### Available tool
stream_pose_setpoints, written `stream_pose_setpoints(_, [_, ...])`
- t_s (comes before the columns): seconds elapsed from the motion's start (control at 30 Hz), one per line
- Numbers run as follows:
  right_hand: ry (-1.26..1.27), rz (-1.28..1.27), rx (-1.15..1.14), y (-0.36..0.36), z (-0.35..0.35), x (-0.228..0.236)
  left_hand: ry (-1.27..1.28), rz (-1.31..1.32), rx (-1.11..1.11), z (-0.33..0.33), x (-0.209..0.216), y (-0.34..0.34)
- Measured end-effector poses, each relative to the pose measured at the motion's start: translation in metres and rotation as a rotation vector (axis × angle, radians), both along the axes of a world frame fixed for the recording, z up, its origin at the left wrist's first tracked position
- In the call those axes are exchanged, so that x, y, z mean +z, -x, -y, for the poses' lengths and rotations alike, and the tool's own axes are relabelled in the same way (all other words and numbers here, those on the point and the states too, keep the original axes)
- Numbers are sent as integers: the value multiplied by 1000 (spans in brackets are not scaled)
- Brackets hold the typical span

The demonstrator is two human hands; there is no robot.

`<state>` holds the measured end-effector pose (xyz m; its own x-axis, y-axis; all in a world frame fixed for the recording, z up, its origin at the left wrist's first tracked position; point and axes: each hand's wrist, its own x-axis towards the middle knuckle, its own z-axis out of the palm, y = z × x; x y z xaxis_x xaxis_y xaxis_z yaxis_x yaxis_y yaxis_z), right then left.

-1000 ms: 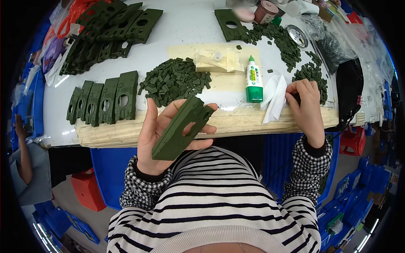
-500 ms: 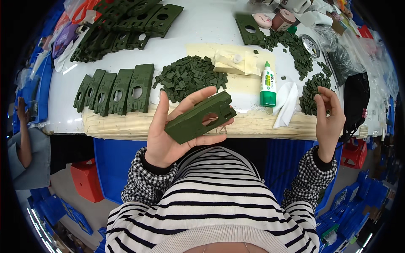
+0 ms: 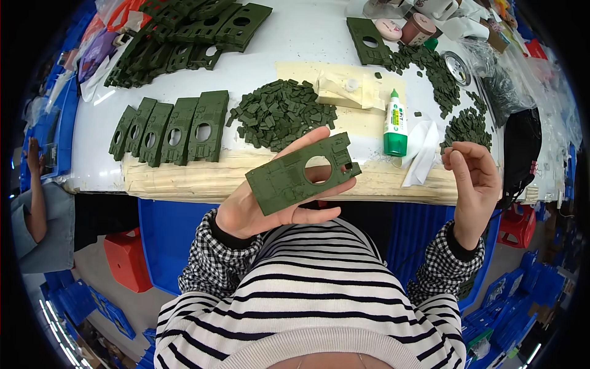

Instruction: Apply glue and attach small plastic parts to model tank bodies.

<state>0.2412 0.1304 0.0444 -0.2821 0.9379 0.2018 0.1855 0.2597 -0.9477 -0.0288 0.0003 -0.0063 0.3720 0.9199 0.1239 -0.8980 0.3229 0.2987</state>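
On my left hand, a dark green plastic model tank hull lies tilted with its detailed top up. My fingers support it from beneath, and the round hole shows part of them. To the right, my right hand is raised at the near side of a pile of small green pieces, thumb and fingertip pinched together. Whatever is in that pinch is too small to make out. Beyond the held hull lies a larger heap of small green plastic pieces.
Several matching hulls stand in a row at left, with more stacked behind. A green-and-white glue bottle stands beside white tissue. Far right are a black bag and a round tin. A person's arm shows far left.
The hull has turned from showing its side to showing its top. My right hand has come slightly down and left from the small pile, and its pinch has tightened.
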Motion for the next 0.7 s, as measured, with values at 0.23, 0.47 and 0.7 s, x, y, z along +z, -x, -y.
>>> stream_pose_setpoints(0.23, [134, -101, 141, 29, 21, 0, 30, -225, 33, 5, 10, -8])
stream_pose_setpoints(0.47, [228, -76, 279, 46, 31, 0, 193, -372, 39, 7, 18, -9])
stream_pose_setpoints(0.7, [207, -162, 430, 53, 39, -15, 0, -384, 78, 6, 4, -3])
